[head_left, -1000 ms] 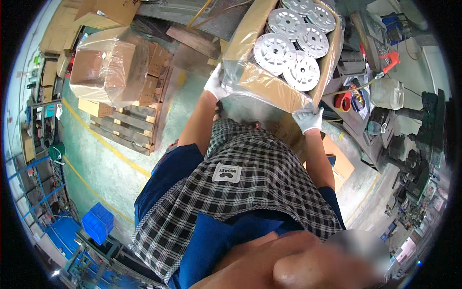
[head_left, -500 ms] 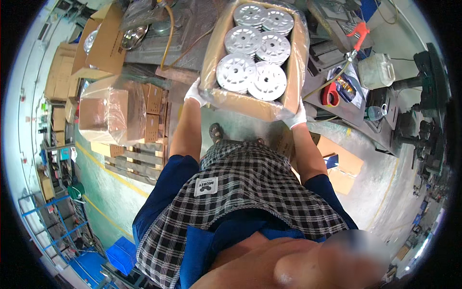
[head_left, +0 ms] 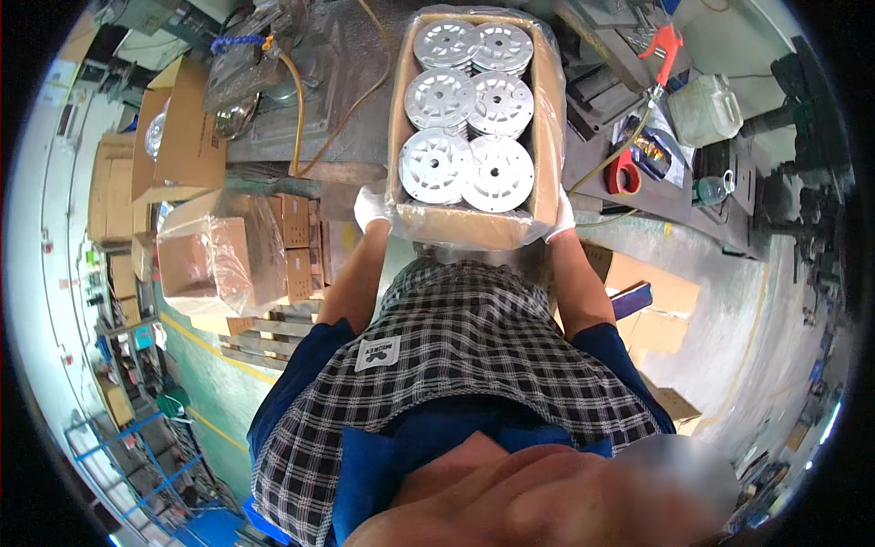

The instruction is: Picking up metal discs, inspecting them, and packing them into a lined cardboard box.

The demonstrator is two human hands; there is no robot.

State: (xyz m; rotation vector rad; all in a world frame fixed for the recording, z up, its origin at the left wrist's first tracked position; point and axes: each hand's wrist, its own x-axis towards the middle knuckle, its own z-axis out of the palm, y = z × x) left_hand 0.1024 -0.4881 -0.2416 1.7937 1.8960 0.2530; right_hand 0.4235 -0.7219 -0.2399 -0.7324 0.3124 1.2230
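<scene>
A cardboard box lined with clear plastic is held in front of me between both gloved hands. Stacks of silver metal discs with slotted faces and a centre hole fill it in two columns. White-gloved, my left hand grips the box at its near left corner. My right hand, also in a white glove, holds the near right corner. The fingers of both hands are partly hidden by the box and its plastic. The far part of the box lies over the dark machine table.
At left, a plastic-lined empty carton sits on boxes over a wooden pallet; another open carton stands behind it. On the right bench are an air gun with a red handle, red tape and a jug.
The box has come nearer to me and straightened, shifting slightly left. Both hands still hold it and have moved along with it.
</scene>
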